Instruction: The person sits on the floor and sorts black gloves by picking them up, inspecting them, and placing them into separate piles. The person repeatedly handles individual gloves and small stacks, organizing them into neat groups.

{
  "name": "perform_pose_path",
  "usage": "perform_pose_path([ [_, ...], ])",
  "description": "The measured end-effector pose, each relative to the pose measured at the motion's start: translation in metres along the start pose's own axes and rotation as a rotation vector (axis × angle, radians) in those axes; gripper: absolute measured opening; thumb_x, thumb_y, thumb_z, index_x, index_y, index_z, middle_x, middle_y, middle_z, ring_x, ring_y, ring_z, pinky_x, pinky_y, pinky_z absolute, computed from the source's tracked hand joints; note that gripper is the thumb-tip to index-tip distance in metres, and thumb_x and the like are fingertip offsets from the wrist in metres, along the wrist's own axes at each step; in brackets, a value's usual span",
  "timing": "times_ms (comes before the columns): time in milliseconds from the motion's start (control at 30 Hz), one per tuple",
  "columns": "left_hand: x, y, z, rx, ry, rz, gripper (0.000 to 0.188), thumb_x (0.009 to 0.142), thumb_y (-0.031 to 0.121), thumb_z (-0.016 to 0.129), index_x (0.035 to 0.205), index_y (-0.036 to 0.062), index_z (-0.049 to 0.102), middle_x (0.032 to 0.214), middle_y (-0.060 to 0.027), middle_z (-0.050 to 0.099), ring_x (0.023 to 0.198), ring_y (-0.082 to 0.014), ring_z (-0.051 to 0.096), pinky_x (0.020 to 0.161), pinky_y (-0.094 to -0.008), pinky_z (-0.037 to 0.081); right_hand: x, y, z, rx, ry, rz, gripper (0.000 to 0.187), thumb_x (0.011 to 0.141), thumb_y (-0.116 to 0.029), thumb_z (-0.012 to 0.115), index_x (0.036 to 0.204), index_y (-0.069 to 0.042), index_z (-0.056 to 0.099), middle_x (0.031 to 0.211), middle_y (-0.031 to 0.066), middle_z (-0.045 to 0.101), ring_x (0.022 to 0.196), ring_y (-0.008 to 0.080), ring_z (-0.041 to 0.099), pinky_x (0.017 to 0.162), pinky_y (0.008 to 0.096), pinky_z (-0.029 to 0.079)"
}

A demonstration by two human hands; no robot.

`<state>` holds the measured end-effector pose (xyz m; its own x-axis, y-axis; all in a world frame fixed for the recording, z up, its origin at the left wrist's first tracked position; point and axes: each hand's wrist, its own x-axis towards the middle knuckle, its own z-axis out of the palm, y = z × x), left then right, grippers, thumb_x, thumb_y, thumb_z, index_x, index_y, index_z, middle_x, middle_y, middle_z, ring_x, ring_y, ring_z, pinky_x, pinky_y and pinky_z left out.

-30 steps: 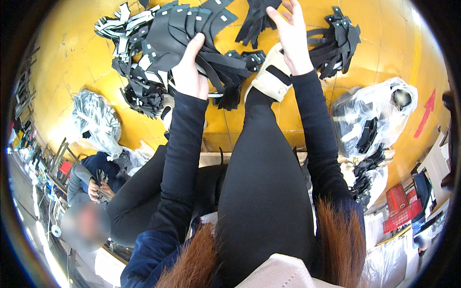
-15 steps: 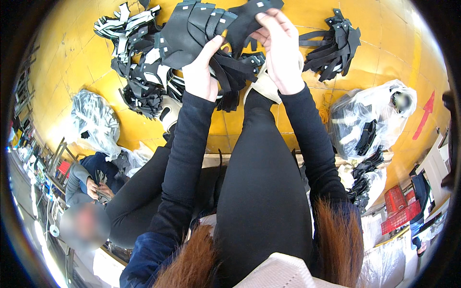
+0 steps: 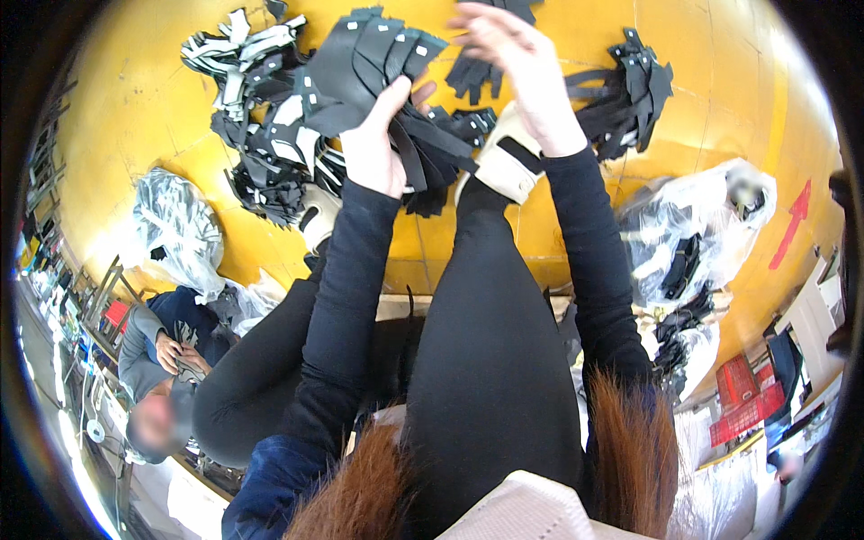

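My left hand is closed around a fanned stack of black leather-like cut pieces, thumb on top; small white marks show along their edges. To its right, my right hand is raised with the fingers stretched apart and slightly blurred, nothing between them. Just left of and below those fingers lie black cut pieces on the floor. Under my left hand hang or lie more black strips; which of them belong to the held stack I cannot tell.
Heaped black and white pieces lie left, another black bundle right, all on the yellow floor. Clear plastic bags flank my legs, one bag on the right. A co-worker sits at left. Red crates stand lower right.
My right hand has let go of the single black piece it held and opened, its fingers shifting slightly left. My left hand keeps the stack, now tilted a little differently.
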<state>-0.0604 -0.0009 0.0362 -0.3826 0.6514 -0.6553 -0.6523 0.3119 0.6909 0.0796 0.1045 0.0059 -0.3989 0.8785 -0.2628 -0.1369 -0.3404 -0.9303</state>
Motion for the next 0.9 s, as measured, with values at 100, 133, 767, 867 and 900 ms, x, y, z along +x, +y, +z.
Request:
perform_pose_path([
  [100,0.002,-0.004,-0.001,-0.005,0.051,-0.022,0.031,0.087,0.015,0.066,0.114,0.0011,0.060,0.106,-0.0085,0.065,0.095,-0.0204,0.063,0.085,-0.0322,0.050,-0.016,0.014,0.020,0.090,-0.034,0.031,0.020,0.091,-0.014,0.064,0.105,0.000,0.064,0.099,0.0090,0.068,0.088,0.0147,0.067,0.086,0.0245,0.050],
  [133,0.002,-0.002,0.002,0.001,0.061,0.022,0.030,0.087,0.015,0.067,0.113,0.0012,0.061,0.104,-0.0077,0.065,0.092,-0.0189,0.062,0.083,-0.0327,0.051,-0.017,0.018,0.023,0.130,-0.002,0.054,0.019,0.091,-0.012,0.062,0.106,0.000,0.063,0.096,0.0097,0.069,0.086,0.0173,0.068,0.085,0.0278,0.053],
  [767,0.008,-0.002,-0.014,0.105,0.022,0.216,0.032,0.083,0.001,0.068,0.113,-0.0033,0.060,0.109,-0.0100,0.065,0.098,-0.0217,0.065,0.087,-0.0345,0.052,0.010,0.005,-0.018,-0.054,0.212,-0.001,0.031,0.090,-0.009,0.062,0.120,-0.002,0.059,0.101,0.0029,0.064,0.094,0.0118,0.059,0.086,0.0251,0.045],
  [867,0.004,-0.005,-0.004,0.034,0.040,0.072,0.034,0.081,0.002,0.070,0.114,0.0007,0.062,0.111,-0.0094,0.065,0.102,-0.0182,0.062,0.092,-0.0325,0.049,-0.015,-0.005,0.009,-0.020,-0.011,-0.046,0.026,0.089,-0.012,0.066,0.112,-0.001,0.063,0.095,0.0067,0.069,0.084,0.0112,0.065,0.081,0.0226,0.049],
  [900,0.001,-0.004,-0.002,0.009,0.028,0.068,0.038,0.079,0.001,0.072,0.115,0.0013,0.060,0.111,-0.0093,0.065,0.101,-0.0184,0.062,0.090,-0.0320,0.049,-0.025,-0.007,0.017,-0.019,-0.024,-0.017,0.027,0.087,-0.012,0.068,0.111,-0.001,0.064,0.095,0.0054,0.069,0.084,0.0087,0.063,0.081,0.0204,0.048],
])
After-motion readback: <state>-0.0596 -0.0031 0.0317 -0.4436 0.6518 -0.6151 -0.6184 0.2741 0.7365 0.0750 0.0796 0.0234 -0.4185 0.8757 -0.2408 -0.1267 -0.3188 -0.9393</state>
